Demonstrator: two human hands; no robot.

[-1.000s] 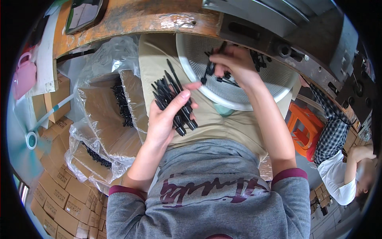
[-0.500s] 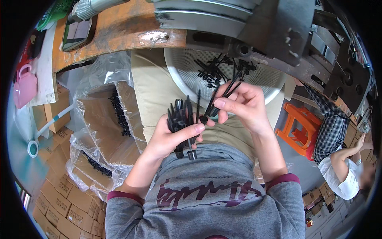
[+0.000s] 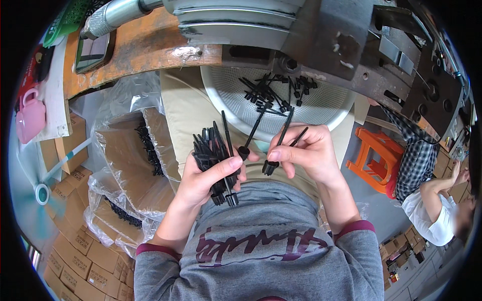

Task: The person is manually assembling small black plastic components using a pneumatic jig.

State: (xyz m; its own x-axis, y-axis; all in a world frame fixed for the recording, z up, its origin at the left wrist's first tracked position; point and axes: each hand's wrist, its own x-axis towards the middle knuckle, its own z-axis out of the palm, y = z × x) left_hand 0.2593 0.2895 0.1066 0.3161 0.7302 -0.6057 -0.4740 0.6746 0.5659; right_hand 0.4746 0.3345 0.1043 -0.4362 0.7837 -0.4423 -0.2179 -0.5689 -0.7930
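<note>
- Your left hand [image 3: 208,175] is closed around a bundle of black plastic pins [image 3: 213,150], thumb pressed across the stems, the capped ends poking out below the palm at about 6 o'clock of the fist.
- Your right hand [image 3: 301,153] pinches a pair of loose pins [image 3: 281,143] between thumb and fingertips; their thin shafts point up toward 1 o'clock, and their thicker heads sit at the bottom of the pinch.
- One more single pin [image 3: 251,133] stands between the two hands, its head touching the left fingertips; which hand carries it I cannot tell.
- The supply lies in the white perforated bowl [image 3: 331,108] at 12 o'clock from your hands, on your lap, where a loose heap of pins [image 3: 273,90] lies crossed over itself.
- Judgement on handling: each pin looks light, slender and fairly stiff, likely with some spring in the shaft. Smooth plastic of this kind probably slips when gripped along the stem.
- Judgement on hold: take each piece at the thicker head, where the fingers get purchase; the narrow tip gives little to grip and may flex.
- The bundle appears splayed at the top, so a slack thumb could let stems fan out and drop.
- At 9 o'clock, bag-lined cartons [image 3: 123,150] hold more black parts in clear plastic.
- At 3 o'clock, well apart, another person in a checked shirt [image 3: 414,163] sits by an orange stool [image 3: 371,155].
</note>
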